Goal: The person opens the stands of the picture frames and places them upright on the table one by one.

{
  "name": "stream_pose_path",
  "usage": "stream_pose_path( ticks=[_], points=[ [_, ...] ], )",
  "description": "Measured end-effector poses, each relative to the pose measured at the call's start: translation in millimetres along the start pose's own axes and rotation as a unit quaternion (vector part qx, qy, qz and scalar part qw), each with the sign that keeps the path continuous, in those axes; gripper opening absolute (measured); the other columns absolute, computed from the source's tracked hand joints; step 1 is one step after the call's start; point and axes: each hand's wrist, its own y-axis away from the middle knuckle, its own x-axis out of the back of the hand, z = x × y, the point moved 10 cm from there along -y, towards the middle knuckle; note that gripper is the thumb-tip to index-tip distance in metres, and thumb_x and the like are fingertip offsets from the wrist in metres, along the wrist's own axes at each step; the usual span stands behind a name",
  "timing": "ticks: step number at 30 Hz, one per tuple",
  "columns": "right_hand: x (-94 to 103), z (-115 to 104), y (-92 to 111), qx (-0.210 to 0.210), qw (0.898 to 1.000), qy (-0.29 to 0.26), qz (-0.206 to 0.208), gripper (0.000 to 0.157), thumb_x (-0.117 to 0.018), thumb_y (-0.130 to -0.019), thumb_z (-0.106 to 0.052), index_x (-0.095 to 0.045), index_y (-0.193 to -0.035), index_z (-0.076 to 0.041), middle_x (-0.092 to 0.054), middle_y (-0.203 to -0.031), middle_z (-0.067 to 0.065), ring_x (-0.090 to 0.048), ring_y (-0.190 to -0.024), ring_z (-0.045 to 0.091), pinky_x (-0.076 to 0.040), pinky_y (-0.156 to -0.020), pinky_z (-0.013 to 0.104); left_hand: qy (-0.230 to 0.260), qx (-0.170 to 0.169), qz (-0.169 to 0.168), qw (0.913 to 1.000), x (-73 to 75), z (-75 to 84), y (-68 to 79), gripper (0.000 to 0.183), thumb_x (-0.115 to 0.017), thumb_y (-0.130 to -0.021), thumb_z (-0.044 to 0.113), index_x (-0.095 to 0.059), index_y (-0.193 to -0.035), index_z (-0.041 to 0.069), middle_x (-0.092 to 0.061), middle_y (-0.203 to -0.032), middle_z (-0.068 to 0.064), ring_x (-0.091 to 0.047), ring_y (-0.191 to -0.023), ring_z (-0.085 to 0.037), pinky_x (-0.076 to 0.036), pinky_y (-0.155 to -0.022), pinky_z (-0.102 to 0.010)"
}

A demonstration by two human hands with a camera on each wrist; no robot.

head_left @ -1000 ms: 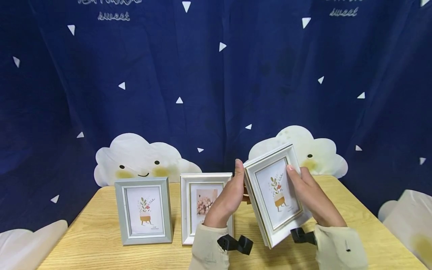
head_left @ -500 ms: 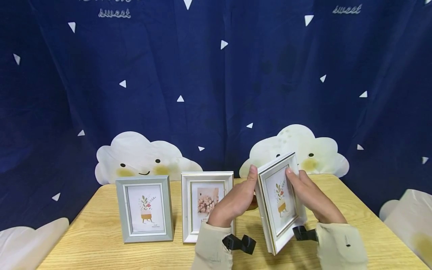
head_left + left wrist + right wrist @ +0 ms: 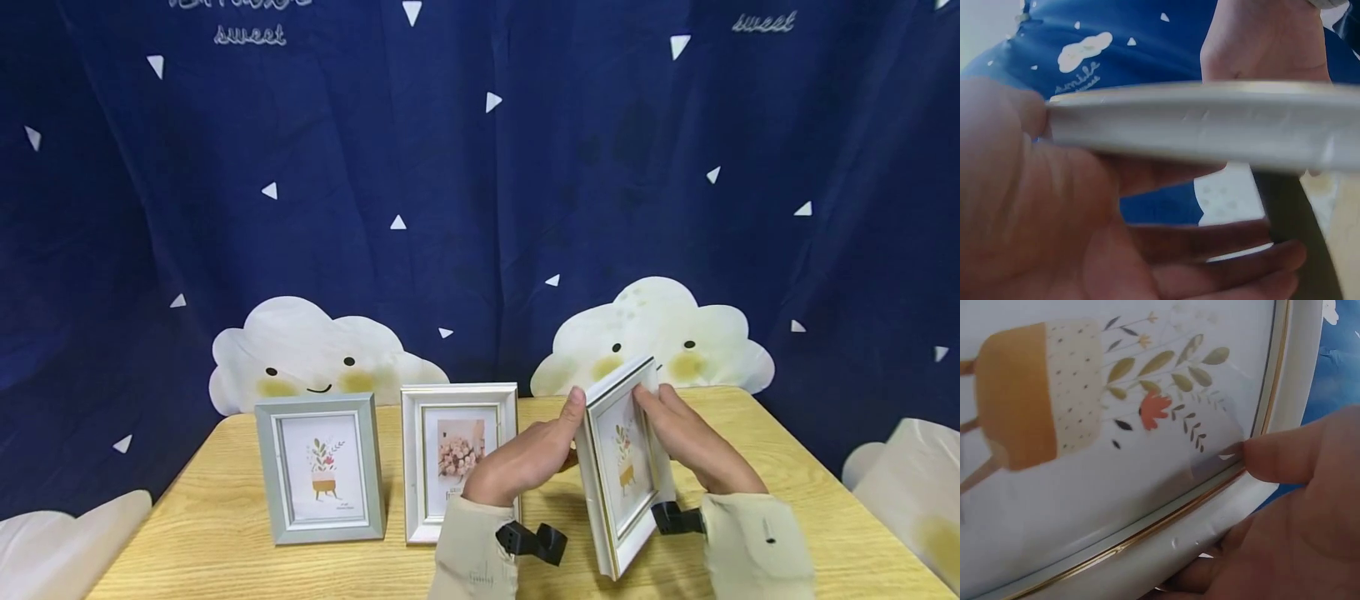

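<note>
A white picture frame (image 3: 625, 467) with a gold inner line and a potted-plant print is held tilted above the table, its face turned partly to the right. My left hand (image 3: 528, 458) grips its left edge, thumb on the side and fingers behind. Seen from the left wrist, the frame's white side (image 3: 1197, 128) runs across the hand, and a dark stand leg (image 3: 1297, 231) sticks out past the fingertips. On the opposite edge my right hand (image 3: 697, 442) pinches the frame near its top corner, thumb on the front border, other fingers behind, as the right wrist view confirms.
A grey-green picture frame (image 3: 318, 468) stands at the left of the wooden table (image 3: 187, 533). Beside it stands a white frame (image 3: 414, 467) with a flower photo, partly covered by my left hand. A blue curtain (image 3: 480, 183) with clouds hangs behind.
The white frame has come down a little and swung round, so its left side shows more and its face less. My left hand has shifted right and lower with it; the right hand keeps its hold.
</note>
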Motion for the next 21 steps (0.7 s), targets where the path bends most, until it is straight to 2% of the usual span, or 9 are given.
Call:
stream_pose_path(
  ticks=[5, 11, 14, 18, 21],
  points=[
    [-3.0, 4, -3, -0.001, 1.0, -0.005, -0.012, 0.072, -0.022, -0.099, -0.06, -0.023, -0.138, 0.001, -0.037, -0.127, 0.023, -0.04, -0.12, 0.038, -0.043, -0.088, 0.054, 0.016, 0.013, -0.032, 0.9993, -5.8, -6.9, -0.8, 0.085, -0.008, -0.092, 0.073, -0.056, -0.134, 0.017, -0.063, -0.123, -0.001, -0.061, -0.107, -0.015, -0.044, -0.093, -0.03],
    [-5.4, 7, -5, 0.001, 1.0, -0.015, -0.016, 0.069, -0.025, -0.102, -0.054, -0.022, -0.141, 0.002, -0.041, -0.127, 0.025, -0.046, -0.115, 0.037, -0.046, -0.084, 0.051, 0.047, 0.015, -0.07, 0.9964, -10.9, -11.2, -2.0, 0.086, -0.01, -0.091, 0.075, -0.053, -0.134, 0.015, -0.062, -0.113, -0.004, -0.059, -0.103, -0.017, -0.045, -0.092, -0.036],
    [-7.0, 9, -6, 0.0, 1.0, -0.022, -0.015, 0.063, -0.027, -0.103, -0.05, -0.026, -0.138, 0.002, -0.044, -0.122, 0.024, -0.051, -0.109, 0.035, -0.048, -0.08, 0.048, 0.059, 0.014, -0.088, 0.9943, -14.5, -13.0, -2.2, 0.086, -0.01, -0.091, 0.074, -0.05, -0.137, 0.015, -0.06, -0.118, -0.005, -0.059, -0.106, -0.02, -0.045, -0.094, -0.04],
    [-8.7, 11, -9, -0.004, 1.0, -0.026, -0.012, 0.059, -0.028, -0.104, -0.047, -0.028, -0.134, 0.003, -0.045, -0.118, 0.023, -0.052, -0.104, 0.032, -0.048, -0.079, 0.046, 0.086, 0.0, -0.108, 0.9905, -19.5, -12.6, -3.9, 0.082, -0.011, -0.094, 0.071, -0.036, -0.149, 0.015, -0.048, -0.142, -0.006, -0.053, -0.121, -0.022, -0.042, -0.101, -0.04],
    [-9.7, 13, -11, -0.008, 1.0, -0.024, -0.014, 0.059, -0.028, -0.104, -0.047, -0.028, -0.135, 0.003, -0.044, -0.119, 0.023, -0.052, -0.104, 0.033, -0.048, -0.079, 0.047, 0.094, 0.0, -0.11, 0.9894, -20.5, -13.8, -5.4, 0.08, -0.013, -0.095, 0.069, -0.033, -0.15, 0.015, -0.046, -0.144, -0.007, -0.053, -0.122, -0.023, -0.043, -0.101, -0.039]
  ],
)
